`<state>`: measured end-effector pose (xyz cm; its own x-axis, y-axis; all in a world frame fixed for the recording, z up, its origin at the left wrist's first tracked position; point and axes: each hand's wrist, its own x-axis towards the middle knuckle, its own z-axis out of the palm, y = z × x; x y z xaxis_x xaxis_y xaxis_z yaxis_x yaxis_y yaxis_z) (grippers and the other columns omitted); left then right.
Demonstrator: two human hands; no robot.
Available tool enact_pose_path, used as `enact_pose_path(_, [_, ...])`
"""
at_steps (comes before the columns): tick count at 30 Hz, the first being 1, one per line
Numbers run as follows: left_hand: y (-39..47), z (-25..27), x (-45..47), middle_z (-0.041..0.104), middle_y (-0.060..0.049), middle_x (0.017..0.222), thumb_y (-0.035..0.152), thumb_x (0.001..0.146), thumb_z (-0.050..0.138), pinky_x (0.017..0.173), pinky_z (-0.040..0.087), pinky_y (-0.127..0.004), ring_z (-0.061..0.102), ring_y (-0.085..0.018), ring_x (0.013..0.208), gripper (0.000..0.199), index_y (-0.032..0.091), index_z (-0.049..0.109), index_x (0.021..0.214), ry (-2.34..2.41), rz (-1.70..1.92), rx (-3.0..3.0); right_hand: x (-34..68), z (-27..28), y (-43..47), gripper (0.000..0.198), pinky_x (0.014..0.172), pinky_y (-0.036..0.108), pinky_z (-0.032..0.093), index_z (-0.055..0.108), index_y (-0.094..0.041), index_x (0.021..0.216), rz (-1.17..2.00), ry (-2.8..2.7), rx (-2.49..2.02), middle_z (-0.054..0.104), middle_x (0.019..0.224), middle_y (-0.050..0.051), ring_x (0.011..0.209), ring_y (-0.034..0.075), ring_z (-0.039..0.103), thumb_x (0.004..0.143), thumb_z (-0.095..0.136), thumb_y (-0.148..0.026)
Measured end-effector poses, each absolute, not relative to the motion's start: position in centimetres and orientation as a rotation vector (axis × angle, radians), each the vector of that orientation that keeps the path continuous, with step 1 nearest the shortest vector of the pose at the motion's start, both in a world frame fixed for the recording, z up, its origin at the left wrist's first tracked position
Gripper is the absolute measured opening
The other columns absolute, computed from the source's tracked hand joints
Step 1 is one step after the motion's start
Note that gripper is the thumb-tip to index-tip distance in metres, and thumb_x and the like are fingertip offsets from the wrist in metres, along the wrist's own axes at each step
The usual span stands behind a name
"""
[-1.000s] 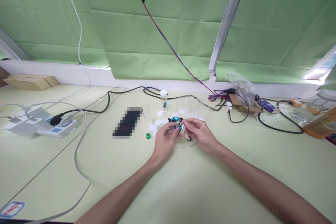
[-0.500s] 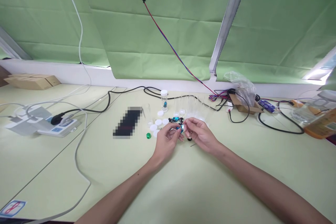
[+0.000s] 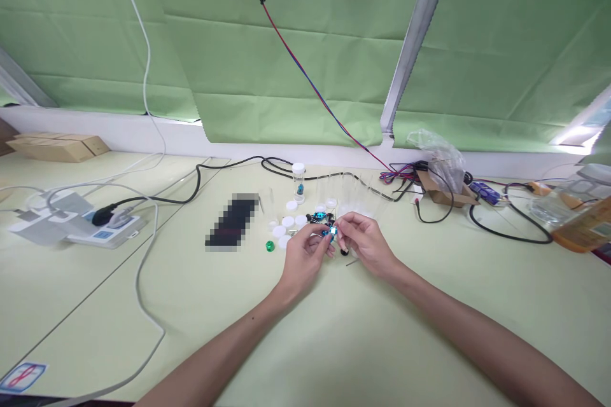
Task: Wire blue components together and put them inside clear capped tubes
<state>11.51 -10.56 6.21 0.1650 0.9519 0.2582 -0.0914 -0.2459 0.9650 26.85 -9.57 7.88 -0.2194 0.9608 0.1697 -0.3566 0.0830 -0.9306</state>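
The left hand (image 3: 304,257) pinched a small glossy blue piece (image 3: 333,231), apparently metal, over the pale-green tabletop (image 3: 334,337); the right hand (image 3: 366,245) bunched its fingers just beside it, their hold unclear. Close two-handed adjustment seemed underway, calling next for a steady left pinch.

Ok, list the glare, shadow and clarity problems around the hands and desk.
Head view: white glint on the blue part between left hand and right hand, hiding its detail; head view: faint, soft shadow on the desk below them; head view: clear tubes barely show; head view: dark block pixelated; head view: window glares white, far right.
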Motion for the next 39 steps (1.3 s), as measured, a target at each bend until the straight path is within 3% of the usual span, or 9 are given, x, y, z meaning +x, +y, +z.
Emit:
enact_pose_path(11, [-10.6,6.5,11.5,0.067,-0.004,0.078,0.032,0.083,0.066,0.064,0.055,-0.029,0.064,-0.014,0.062,0.022,0.016,0.063,0.098,0.936,1.306,1.418,26.9,7.7,-9.6,0.025,0.049,0.024,0.042,0.061,-0.017,0.074,1.252,-1.253,-0.781,0.058,0.058,-0.002,0.048,0.01,0.052,0.082,0.07,-0.039])
enact_pose_path(21, [-10.2,5.6,11.1,0.06,-0.004,0.091,0.029,0.087,0.061,0.061,0.057,-0.028,0.063,-0.013,0.067,0.019,0.021,0.067,0.103,0.969,1.389,1.723,26.9,8.0,-9.6,0.035,0.045,0.023,0.039,0.057,-0.017,0.067,1.274,-1.228,-0.84,0.054,0.05,-0.004,0.041,0.008,0.049,0.084,0.066,-0.047])
enact_pose_path(30, [-10.2,5.6,10.9,0.062,-0.006,0.097,0.026,0.088,0.059,0.067,0.059,-0.029,0.064,-0.016,0.08,0.018,0.023,0.068,0.103,0.993,1.402,1.825,26.8,8.2,-9.7,0.04,0.043,0.022,0.035,0.058,-0.016,0.067,1.473,-1.076,-0.822,0.051,0.046,-0.005,0.038,0.008,0.047,0.082,0.066,-0.052])
enact_pose_path(39, [-10.4,6.2,11.0,0.061,-0.005,0.092,0.031,0.087,0.06,0.062,0.057,-0.028,0.063,-0.016,0.074,0.019,0.022,0.069,0.101,0.991,1.387,1.718,26.8,8.1,-9.6,0.034,0.045,0.021,0.035,0.064,-0.016,0.075,1.724,-0.95,-0.705,0.056,0.052,-0.004,0.041,0.008,0.05,0.082,0.068,-0.049])
